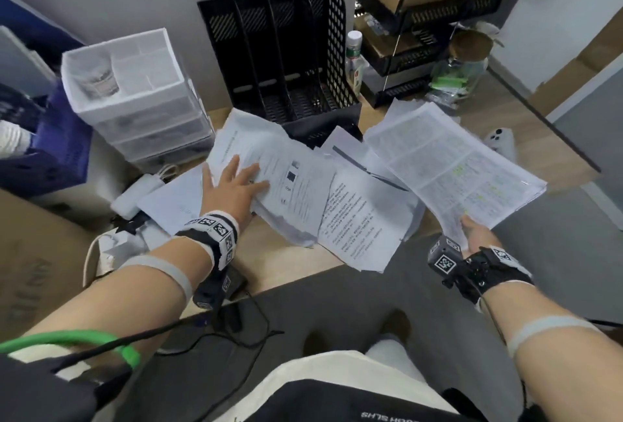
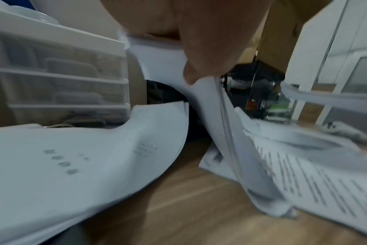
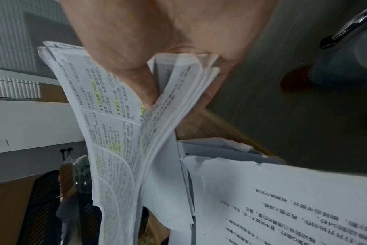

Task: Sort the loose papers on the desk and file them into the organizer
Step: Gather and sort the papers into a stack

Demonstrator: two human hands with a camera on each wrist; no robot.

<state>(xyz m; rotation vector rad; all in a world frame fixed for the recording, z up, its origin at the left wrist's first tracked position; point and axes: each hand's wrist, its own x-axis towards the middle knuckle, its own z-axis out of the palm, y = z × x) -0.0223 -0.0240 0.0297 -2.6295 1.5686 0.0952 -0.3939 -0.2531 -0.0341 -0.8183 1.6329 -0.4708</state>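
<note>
A black mesh organizer [image 1: 279,51] with several upright slots stands empty at the back of the wooden desk [image 1: 296,263]. Loose printed papers [image 1: 360,219] lie scattered in front of it. My left hand [image 1: 236,182] lies flat with spread fingers on a raised stack of sheets [image 1: 290,182]; in the left wrist view, the hand [image 2: 199,49] touches that tilted stack [image 2: 210,116]. My right hand [image 1: 472,234] grips the near corner of a thick sheaf with yellow highlights [image 1: 455,165], held above the desk's right side. In the right wrist view, the thumb [image 3: 136,74] pinches this sheaf [image 3: 115,132].
A white plastic drawer unit [image 1: 135,84] stands left of the organizer. A bottle [image 1: 354,57] and a glass jar [image 1: 465,67] stand to its right. A white device [image 1: 502,142] lies far right and a white charger [image 1: 135,192] at the left. Cables hang over the desk's front edge.
</note>
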